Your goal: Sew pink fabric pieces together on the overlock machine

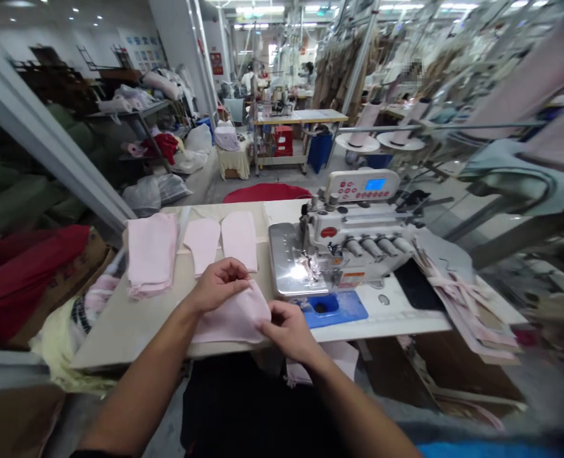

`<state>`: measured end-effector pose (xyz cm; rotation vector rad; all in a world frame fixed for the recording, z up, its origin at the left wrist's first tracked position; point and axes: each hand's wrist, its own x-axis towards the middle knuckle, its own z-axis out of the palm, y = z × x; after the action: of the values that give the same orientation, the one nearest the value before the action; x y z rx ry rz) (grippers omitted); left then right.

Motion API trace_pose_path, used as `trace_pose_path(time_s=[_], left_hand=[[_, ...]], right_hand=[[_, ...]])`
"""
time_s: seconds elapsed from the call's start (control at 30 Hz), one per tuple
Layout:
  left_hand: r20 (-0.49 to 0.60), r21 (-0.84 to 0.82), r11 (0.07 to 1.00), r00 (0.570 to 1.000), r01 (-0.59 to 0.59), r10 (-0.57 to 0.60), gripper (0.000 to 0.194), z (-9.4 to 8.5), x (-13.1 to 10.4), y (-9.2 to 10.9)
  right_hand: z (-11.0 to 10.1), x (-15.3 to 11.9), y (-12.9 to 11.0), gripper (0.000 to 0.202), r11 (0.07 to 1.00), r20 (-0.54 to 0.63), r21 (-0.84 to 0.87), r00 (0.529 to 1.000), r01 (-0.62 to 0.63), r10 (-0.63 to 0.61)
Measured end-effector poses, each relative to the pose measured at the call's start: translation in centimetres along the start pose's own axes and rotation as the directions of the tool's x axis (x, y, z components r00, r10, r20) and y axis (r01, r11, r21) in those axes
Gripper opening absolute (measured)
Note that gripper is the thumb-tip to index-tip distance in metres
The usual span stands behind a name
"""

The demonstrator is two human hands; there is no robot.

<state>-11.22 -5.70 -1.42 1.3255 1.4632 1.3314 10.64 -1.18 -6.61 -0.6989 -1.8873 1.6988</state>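
Observation:
Both hands hold a pale pink fabric piece (231, 318) at the front edge of the table. My left hand (219, 283) pinches its top edge between thumb and fingers. At the right edge of the cloth, my right hand (288, 327) grips a corner the same way. Just behind lie two cut pink pieces, a notched one (203, 245) and a rounded one (240, 238). A stack of pink pieces (151, 254) sits farther left. To the right of my hands stands a white overlock sewing machine (358, 226) with a shiny metal plate (284, 257).
A blue tray (346, 312) lies in front of the machine. Pink strips (463, 292) rest at the table's right end. Pink cloth (343, 359) hangs below the front edge. Thread cones (367, 121) stand behind, and a metal post (48, 114) slants at left.

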Motion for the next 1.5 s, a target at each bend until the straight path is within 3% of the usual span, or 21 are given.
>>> trace_pose_path(time_s=[0.1, 0.2, 0.3, 0.43, 0.53, 0.73, 1.0, 1.1, 1.27, 1.37, 1.5], left_hand=[[0.029, -0.003, 1.0, 0.999, -0.031, 0.031, 0.026, 2.7, 2.5, 0.9], [0.044, 0.192, 0.973, 0.991, -0.132, 0.125, 0.018, 5.9, 5.0, 1.2], [0.015, 0.528, 0.803, 0.949, -0.274, 0.314, 0.009, 8.8, 6.5, 1.5], [-0.071, 0.78, 0.596, 0.92, -0.19, 0.385, 0.013, 11.0, 6.7, 1.9], [-0.065, 0.787, 0.585, 0.916, -0.197, 0.396, 0.015, 11.4, 5.7, 2.2], [0.2, 0.54, 0.706, 0.885, -0.458, 0.421, 0.011, 10.9, 4.2, 2.8], [0.17, 0.576, 0.697, 0.897, -0.426, 0.407, 0.01, 10.7, 4.9, 2.5], [0.162, 0.612, 0.662, 0.888, -0.433, 0.431, 0.012, 10.7, 5.1, 2.2], [0.195, 0.705, 0.526, 0.843, -0.476, 0.502, 0.031, 10.9, 4.6, 2.1], [0.253, 0.739, 0.442, 0.818, -0.508, 0.517, 0.026, 11.3, 4.0, 2.3], [0.322, 0.725, 0.411, 0.8, -0.552, 0.506, 0.02, 12.0, 3.5, 2.7]], right_hand=[[-1.6, -1.4, -0.1, 0.022, 0.99, -0.156, 0.14, 0.988, 0.018, 0.004], [-2.8, -2.4, 0.3, 0.027, 0.959, -0.334, 0.284, 0.939, 0.017, 0.083], [-3.4, -2.6, 1.1, 0.032, 0.907, -0.428, 0.42, 0.885, 0.018, 0.181], [-3.5, -2.2, 1.8, 0.035, 0.869, -0.418, 0.495, 0.88, 0.013, 0.225], [-3.0, -2.2, 1.8, 0.035, 0.868, -0.413, 0.496, 0.882, 0.01, 0.226], [-1.8, -2.9, 1.7, 0.034, 0.835, -0.37, 0.549, 0.885, -0.036, 0.282], [-2.1, -2.2, 1.7, 0.041, 0.838, -0.385, 0.545, 0.884, -0.014, 0.265], [-2.5, -1.9, 1.6, 0.035, 0.861, -0.385, 0.509, 0.889, -0.021, 0.249], [-3.1, -1.8, 1.3, 0.025, 0.892, -0.404, 0.451, 0.897, 0.022, 0.182], [-3.5, -1.9, 1.1, 0.024, 0.885, -0.416, 0.459, 0.899, 0.078, 0.136], [-4.6, -2.3, 1.3, 0.022, 0.881, -0.445, 0.461, 0.886, 0.104, 0.128]])
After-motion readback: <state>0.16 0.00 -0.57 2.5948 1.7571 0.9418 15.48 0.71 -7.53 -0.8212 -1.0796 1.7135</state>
